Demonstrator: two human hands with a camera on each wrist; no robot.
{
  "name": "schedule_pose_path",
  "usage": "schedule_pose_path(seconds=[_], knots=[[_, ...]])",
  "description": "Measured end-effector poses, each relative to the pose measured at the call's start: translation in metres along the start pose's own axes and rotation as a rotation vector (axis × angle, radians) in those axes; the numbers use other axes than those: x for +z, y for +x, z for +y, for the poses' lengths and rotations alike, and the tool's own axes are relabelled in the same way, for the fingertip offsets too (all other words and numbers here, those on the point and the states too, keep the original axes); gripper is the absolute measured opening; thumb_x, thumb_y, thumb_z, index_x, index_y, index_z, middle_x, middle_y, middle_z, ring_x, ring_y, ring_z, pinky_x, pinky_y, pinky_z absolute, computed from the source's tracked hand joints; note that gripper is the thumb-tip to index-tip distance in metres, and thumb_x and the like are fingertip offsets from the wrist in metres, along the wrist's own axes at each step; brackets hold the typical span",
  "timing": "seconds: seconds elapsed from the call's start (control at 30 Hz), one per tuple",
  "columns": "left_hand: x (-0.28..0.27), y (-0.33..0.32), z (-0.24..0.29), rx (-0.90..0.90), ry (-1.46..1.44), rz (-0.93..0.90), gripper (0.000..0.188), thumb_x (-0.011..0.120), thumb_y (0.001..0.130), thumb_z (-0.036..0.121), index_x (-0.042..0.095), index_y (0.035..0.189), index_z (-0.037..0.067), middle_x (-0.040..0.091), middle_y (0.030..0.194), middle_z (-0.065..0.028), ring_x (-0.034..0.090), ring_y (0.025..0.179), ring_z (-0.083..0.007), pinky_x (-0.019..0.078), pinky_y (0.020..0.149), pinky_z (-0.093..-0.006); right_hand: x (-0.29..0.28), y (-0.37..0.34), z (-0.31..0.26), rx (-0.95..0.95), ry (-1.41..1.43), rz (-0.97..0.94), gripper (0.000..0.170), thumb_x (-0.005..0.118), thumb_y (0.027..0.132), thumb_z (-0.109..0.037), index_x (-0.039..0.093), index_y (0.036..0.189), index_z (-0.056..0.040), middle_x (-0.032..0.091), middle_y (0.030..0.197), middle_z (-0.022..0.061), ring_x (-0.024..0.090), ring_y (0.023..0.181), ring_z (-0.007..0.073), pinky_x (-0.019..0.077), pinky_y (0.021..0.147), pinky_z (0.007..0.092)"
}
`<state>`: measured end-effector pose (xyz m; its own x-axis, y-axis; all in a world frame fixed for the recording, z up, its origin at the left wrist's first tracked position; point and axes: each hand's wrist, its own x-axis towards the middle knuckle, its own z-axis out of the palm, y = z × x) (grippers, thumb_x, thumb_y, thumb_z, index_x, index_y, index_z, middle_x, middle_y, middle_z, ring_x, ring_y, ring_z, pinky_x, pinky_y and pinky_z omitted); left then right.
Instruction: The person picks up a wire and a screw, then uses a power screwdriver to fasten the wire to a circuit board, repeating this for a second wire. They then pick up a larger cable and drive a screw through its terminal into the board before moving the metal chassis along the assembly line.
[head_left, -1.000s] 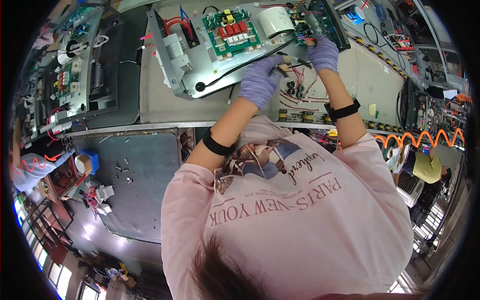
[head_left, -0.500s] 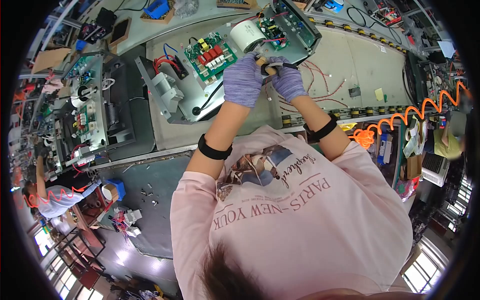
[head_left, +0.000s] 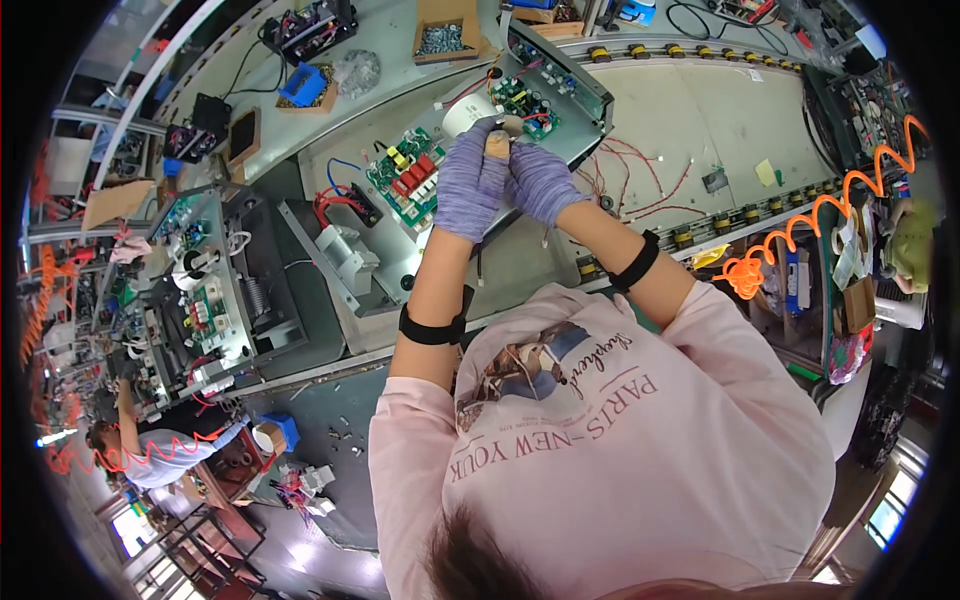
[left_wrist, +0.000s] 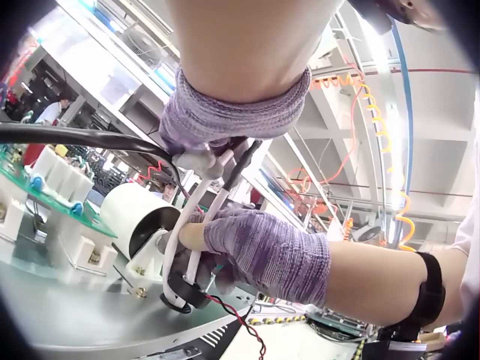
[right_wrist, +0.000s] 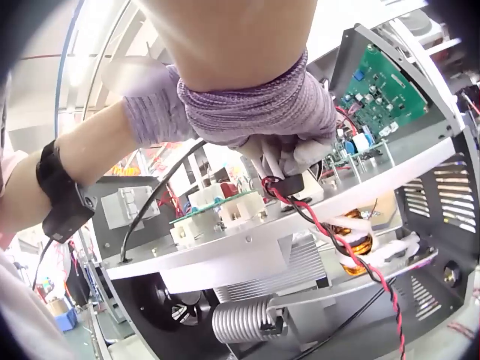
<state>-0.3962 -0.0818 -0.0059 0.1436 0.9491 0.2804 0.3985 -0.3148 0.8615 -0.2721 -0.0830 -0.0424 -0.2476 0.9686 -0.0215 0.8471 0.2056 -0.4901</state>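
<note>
Two white-sleeved cables (left_wrist: 180, 240) rise beside the white capacitor (left_wrist: 124, 210) of an open electrical unit (head_left: 590, 105). My left hand (head_left: 470, 188), in a purple knit glove with bare fingertips, pinches their upper part. Lower down, my right hand (left_wrist: 262, 251), gloved alike, grips them with thumb and fingers. Just under the right fingers a black ring (right_wrist: 287, 185) sits round the cables, with a twisted red-and-black wire (right_wrist: 330, 232) trailing from it. In the head view both hands meet at the capacitor and largely hide the cables.
Beside the hands lies a green circuit board (head_left: 403, 180) with red and white parts. Loose red wires (head_left: 655, 185) lie on the bench to the right. Another open unit (head_left: 225, 280) stands at the left. A box of small hardware (head_left: 443, 40) is at the back.
My hands were apart, the right one by the small board; they have come together at the capacitor and now hold the cables close to each other. The head view has shifted.
</note>
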Motion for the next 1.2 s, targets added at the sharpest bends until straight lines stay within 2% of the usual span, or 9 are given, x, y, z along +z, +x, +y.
schedule_pose_path(seconds=[0.13, 0.27, 0.33, 0.43, 0.67, 0.8, 0.93, 1.0, 1.2], knots=[[-0.004, 0.003, 0.003, -0.042, -0.359, 0.031, 0.025, 0.047, 0.087, 0.019, 0.054, 0.104, 0.002, 0.060, 0.088, -0.0163, 0.057, 0.078, -0.0283, 0.0451, 0.072, -0.0355, -0.008, 0.004, -0.007, 0.121, -0.010, -0.145, 0.033, 0.048, 0.079, -0.023, 0.052, 0.105, -0.0037, 0.059, 0.091, 0.0176, 0.056, 0.086, 0.0312, 0.0451, 0.076, 0.0403], [-0.009, 0.005, 0.001, 0.272, 0.341, 0.301, 0.027, 0.049, 0.088, 0.022, 0.052, 0.105, 0.001, 0.059, 0.077, -0.0069, 0.052, 0.067, -0.0126, 0.0444, 0.063, -0.0280, 0.001, -0.008, -0.003, 0.066, -0.022, 0.016, 0.033, 0.050, 0.078, -0.025, 0.052, 0.106, -0.0067, 0.057, 0.098, 0.0156, 0.055, 0.091, 0.0288, 0.0441, 0.078, 0.0396], [-0.012, -0.006, 0.014, -0.218, -0.054, 0.445, 0.024, 0.048, 0.087, 0.018, 0.051, 0.104, 0.000, 0.058, 0.081, -0.0068, 0.052, 0.068, -0.0126, 0.0442, 0.063, -0.0266, 0.002, -0.015, -0.001, -0.056, 0.004, 0.393, 0.035, 0.052, 0.077, -0.026, 0.053, 0.108, -0.0117, 0.052, 0.106, 0.0128, 0.052, 0.095, 0.0285, 0.0431, 0.078, 0.0396], [-0.017, -0.018, -0.031, -0.320, -0.306, 0.692, 0.025, 0.048, 0.085, 0.012, 0.048, 0.108, 0.000, 0.057, 0.085, -0.0071, 0.052, 0.071, -0.0128, 0.0441, 0.064, -0.0253, 0.006, -0.007, 0.010, -0.096, -0.050, 0.486, 0.047, 0.056, 0.073, -0.026, 0.047, 0.119, -0.0200, 0.040, 0.124, 0.0095, 0.041, 0.110, 0.0287, 0.0351, 0.089, 0.0417], [-0.001, -0.055, -0.037, -0.243, -0.413, 0.320, 0.033, 0.056, 0.085, 0.019, 0.046, 0.111, 0.001, 0.053, 0.103, -0.0078, 0.051, 0.090, -0.0161, 0.0408, 0.081, -0.0282, -0.004, -0.002, 0.008, -0.394, -0.207, 0.282, 0.068, 0.057, 0.068, -0.027, 0.033, 0.131, -0.0278, 0.030, 0.137, 0.0004, 0.026, 0.125, 0.0262, 0.0233, 0.096, 0.0471], [0.014, -0.065, -0.041, -0.259, 0.037, 0.239, 0.033, 0.054, 0.085, 0.020, 0.047, 0.109, -0.002, 0.054, 0.101, -0.0150, 0.054, 0.089, -0.0217, 0.0444, 0.077, -0.0337, -0.016, 0.000, 0.017, -0.477, -0.108, 0.222, 0.045, 0.059, 0.066, -0.027, 0.053, 0.110, -0.0245, 0.047, 0.121, -0.0002, 0.040, 0.114, 0.0226, 0.0286, 0.089, 0.0472], [0.007, -0.082, -0.073, 0.240, 0.754, 0.244, 0.035, 0.054, 0.081, 0.018, 0.051, 0.111, 0.001, 0.058, 0.090, -0.0198, 0.057, 0.076, -0.0326, 0.0451, 0.068, -0.0409, -0.006, -0.010, 0.041, -0.367, -0.067, 0.465, 0.025, 0.060, 0.068, -0.034, 0.060, 0.083, -0.0136, 0.057, 0.088, 0.0054, 0.054, 0.087, 0.0223, 0.0362, 0.080, 0.0383], [-0.003, -0.088, -0.050, 0.036, 0.838, 0.155, 0.028, 0.055, 0.078, 0.010, 0.058, 0.106, 0.010, 0.059, 0.080, -0.0170, 0.056, 0.071, -0.0323, 0.0448, 0.063, -0.0412, 0.008, -0.012, 0.054, -0.200, 0.055, 0.422, 0.029, 0.058, 0.070, -0.038, 0.058, 0.071, -0.0086, 0.055, 0.071, 0.0083, 0.055, 0.077, 0.0248, 0.0381, 0.076, 0.0366], [-0.038, -0.128, -0.057, -0.059, 1.141, 0.170, 0.029, 0.050, 0.081, 0.009, 0.053, 0.110, 0.009, 0.058, 0.082, -0.0086, 0.052, 0.076, -0.0280, 0.0418, 0.070, -0.0398, 0.024, -0.033, 0.038, -0.250, -0.164, 0.326, 0.041, 0.052, 0.075, -0.040, 0.059, 0.100, -0.0087, 0.053, 0.109, 0.0115, 0.050, 0.102, 0.0265, 0.0322, 0.090, 0.0417]])
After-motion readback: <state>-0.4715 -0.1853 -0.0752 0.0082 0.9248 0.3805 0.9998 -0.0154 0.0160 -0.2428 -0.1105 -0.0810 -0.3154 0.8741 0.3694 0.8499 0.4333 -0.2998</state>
